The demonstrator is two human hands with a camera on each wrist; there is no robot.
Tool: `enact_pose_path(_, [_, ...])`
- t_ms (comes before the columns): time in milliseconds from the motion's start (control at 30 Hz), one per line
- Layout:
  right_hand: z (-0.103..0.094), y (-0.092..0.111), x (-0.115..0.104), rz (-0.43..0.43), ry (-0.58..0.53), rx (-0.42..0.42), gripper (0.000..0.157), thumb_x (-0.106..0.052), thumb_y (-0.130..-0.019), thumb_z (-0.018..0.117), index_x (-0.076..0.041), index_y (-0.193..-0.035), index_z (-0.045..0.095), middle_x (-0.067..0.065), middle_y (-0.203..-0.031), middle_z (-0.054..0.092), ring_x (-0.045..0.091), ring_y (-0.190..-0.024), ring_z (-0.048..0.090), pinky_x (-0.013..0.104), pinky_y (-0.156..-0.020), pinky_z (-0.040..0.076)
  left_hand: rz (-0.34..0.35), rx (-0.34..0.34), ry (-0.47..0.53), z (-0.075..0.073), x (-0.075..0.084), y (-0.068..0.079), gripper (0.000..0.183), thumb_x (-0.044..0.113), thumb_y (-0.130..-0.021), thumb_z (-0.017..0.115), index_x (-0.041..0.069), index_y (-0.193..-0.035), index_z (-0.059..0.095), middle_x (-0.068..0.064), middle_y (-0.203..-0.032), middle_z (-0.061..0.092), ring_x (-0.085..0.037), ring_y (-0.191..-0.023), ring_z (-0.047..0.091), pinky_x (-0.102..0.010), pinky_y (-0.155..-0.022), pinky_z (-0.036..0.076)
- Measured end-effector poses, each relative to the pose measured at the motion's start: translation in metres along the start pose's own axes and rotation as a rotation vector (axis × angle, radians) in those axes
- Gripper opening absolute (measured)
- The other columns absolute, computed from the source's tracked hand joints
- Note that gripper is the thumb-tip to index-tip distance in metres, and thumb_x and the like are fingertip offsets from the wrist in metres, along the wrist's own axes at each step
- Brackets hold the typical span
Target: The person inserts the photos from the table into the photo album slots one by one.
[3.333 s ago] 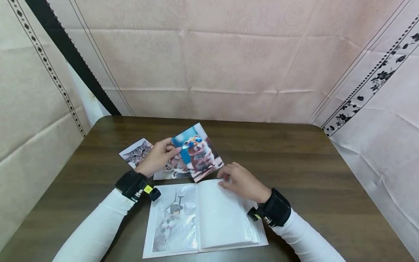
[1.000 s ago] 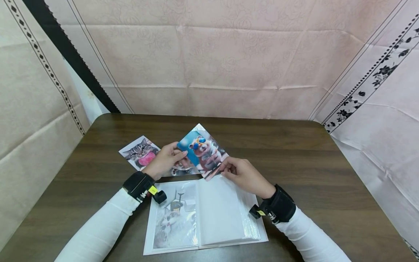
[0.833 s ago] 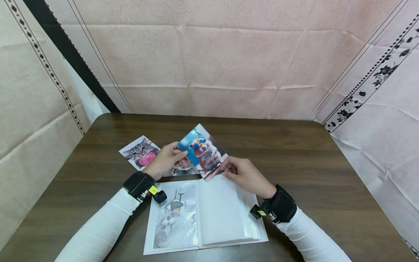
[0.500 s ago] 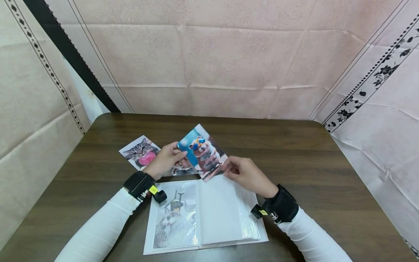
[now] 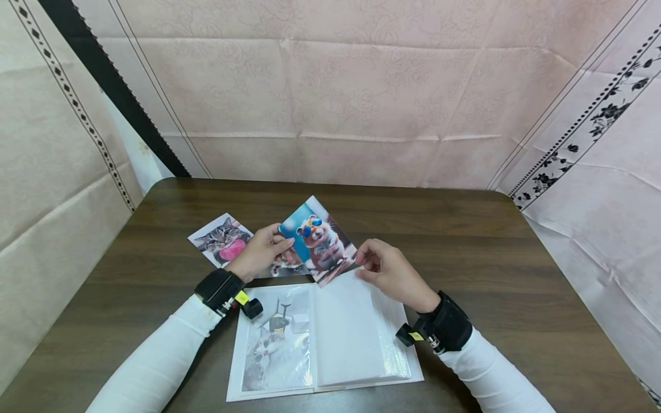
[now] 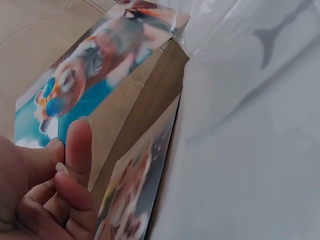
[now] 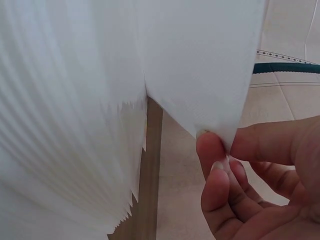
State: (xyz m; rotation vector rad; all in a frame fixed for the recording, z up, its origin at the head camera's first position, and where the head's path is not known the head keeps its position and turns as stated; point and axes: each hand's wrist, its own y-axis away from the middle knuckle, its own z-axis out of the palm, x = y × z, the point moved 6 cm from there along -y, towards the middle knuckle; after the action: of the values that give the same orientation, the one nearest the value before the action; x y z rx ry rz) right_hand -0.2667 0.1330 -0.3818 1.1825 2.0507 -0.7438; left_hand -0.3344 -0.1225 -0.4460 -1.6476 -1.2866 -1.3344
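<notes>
A glossy photo (image 5: 317,241) of a furry animal with blue goggles is pinched at its left corner between the thumb and fingers of my left hand (image 5: 263,252). Its lower edge meets the top of the open photo album (image 5: 346,332). My right hand (image 5: 387,269) pinches the upper corner of a white album page (image 7: 200,75), lifting it off the pages below. The left wrist view has the photo slanting up to the clear plastic sleeve (image 6: 200,20). On the album's left page, a picture (image 5: 268,350) shows pale under plastic.
A kitten photo (image 5: 222,241) lies on the wooden table (image 5: 465,258), left of my left hand. Another photo (image 5: 286,267) lies partly covered under the held one, just behind the album. Patterned cloth (image 5: 361,115) hangs beyond the table's far edge.
The held photo has moved right and its lower edge now meets the album. My right hand has gone a little up and away, raising the page corner. My left hand has hardly moved lately.
</notes>
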Motion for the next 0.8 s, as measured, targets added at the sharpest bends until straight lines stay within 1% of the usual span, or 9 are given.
enact_pose_path(200, [-0.0012, -0.0004, -0.0025, -0.010, -0.001, 0.011, 0.026, -0.001, -0.080, 0.072, -0.008, -0.099, 0.055, 0.009, -0.092, 0.051, 0.021, -0.079, 0.051, 0.024, -0.068, 0.050, -0.005, -0.004, -0.010, 0.0000, -0.0003, -0.0015, 0.034, 0.025, -0.098, 0.051, 0.011, -0.130, 0.047, -0.012, -0.095, 0.068, -0.025, -0.081, 0.064, -0.030, -0.073, 0.050])
enact_pose_path(333, [-0.0007, -0.0003, -0.0026, -0.011, -0.009, 0.011, 0.026, -0.001, -0.081, 0.071, -0.007, -0.100, 0.054, 0.009, -0.093, 0.049, 0.021, -0.079, 0.050, 0.024, -0.068, 0.048, 0.010, -0.007, -0.034, -0.0001, 0.0004, -0.0032, 0.035, 0.025, -0.098, 0.051, 0.012, -0.131, 0.047, -0.011, -0.095, 0.068, -0.024, -0.082, 0.064, -0.030, -0.076, 0.050])
enact_pose_path(500, [-0.0004, -0.0002, -0.0024, -0.011, -0.016, 0.009, 0.026, 0.000, -0.081, 0.070, -0.007, -0.100, 0.054, 0.009, -0.093, 0.048, 0.021, -0.081, 0.049, 0.024, -0.068, 0.047, 0.028, -0.017, -0.038, 0.0008, 0.0022, -0.0053, 0.036, 0.023, -0.099, 0.050, 0.011, -0.133, 0.046, -0.011, -0.096, 0.069, -0.024, -0.082, 0.063, -0.031, -0.073, 0.049])
enact_pose_path(667, [-0.0002, -0.0003, -0.0017, -0.014, -0.030, 0.010, 0.026, 0.001, -0.081, 0.070, -0.006, -0.100, 0.053, 0.010, -0.094, 0.048, 0.021, -0.081, 0.049, 0.024, -0.068, 0.046, 0.027, -0.039, -0.031, 0.0025, 0.0040, -0.0071, 0.037, 0.023, -0.099, 0.050, 0.011, -0.134, 0.045, -0.011, -0.094, 0.069, -0.025, -0.080, 0.063, -0.031, -0.069, 0.047])
enact_pose_path(800, [0.0005, -0.0009, -0.0014, -0.016, -0.040, 0.009, 0.026, 0.001, -0.082, 0.070, -0.006, -0.101, 0.053, 0.010, -0.095, 0.048, 0.021, -0.082, 0.048, 0.024, -0.068, 0.046, 0.026, -0.059, -0.021, 0.0046, 0.0061, -0.0079, 0.033, 0.022, -0.099, 0.050, 0.012, -0.130, 0.046, -0.012, -0.092, 0.068, -0.026, -0.080, 0.063, -0.031, -0.068, 0.047])
